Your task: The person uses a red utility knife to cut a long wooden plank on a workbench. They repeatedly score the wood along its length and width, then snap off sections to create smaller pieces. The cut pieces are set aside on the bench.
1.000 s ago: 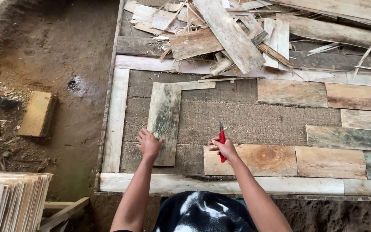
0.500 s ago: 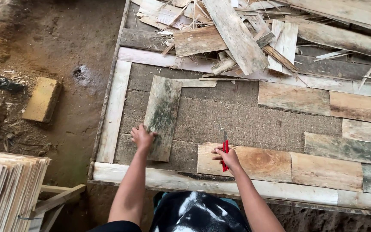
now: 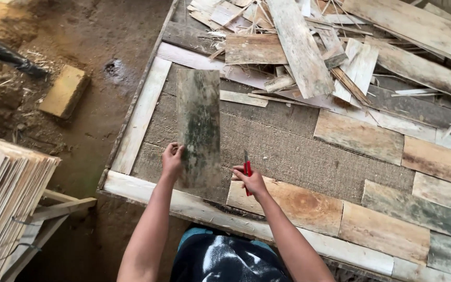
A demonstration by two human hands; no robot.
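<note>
— Wood, grey-green and weathered: a long flat plank [image 3: 199,125] lies lengthwise on the counter [image 3: 147,190], running straight away from the left hand [image 3: 171,161]. Who has hold of it?

— The left hand does. Its fingers [image 3: 175,151] are curled over the plank's left edge near the close end, gripping it. Half a second ago the plank lay slanted with its far end tipped to the right; now it stands squarer to the pale frame board [image 3: 141,115] that runs just left of the fingers.

— And the right hand [image 3: 251,180]?

— It is closed around a small red-handled cutting tool [image 3: 246,169], blade pointing away from the body. It sits just right of the plank's near end, above the tan plank [image 3: 285,203] already laid in the bottom row. That hand has barely shifted since the earlier frame.

— What is under the plank?

— Coarse brown-grey woven backing [image 3: 288,151], bare between the two hands' fingers and beyond them. To the right of the right fingers more laid planks form rows. Well beyond both hands, a heap of loose wood offcuts [image 3: 298,47] covers the far part of the counter.

— Anything off to the left?

— A stack of thin pale boards [image 3: 6,193] well left of the left fingers, and a yellowish block [image 3: 64,91] on the dirt floor.
</note>
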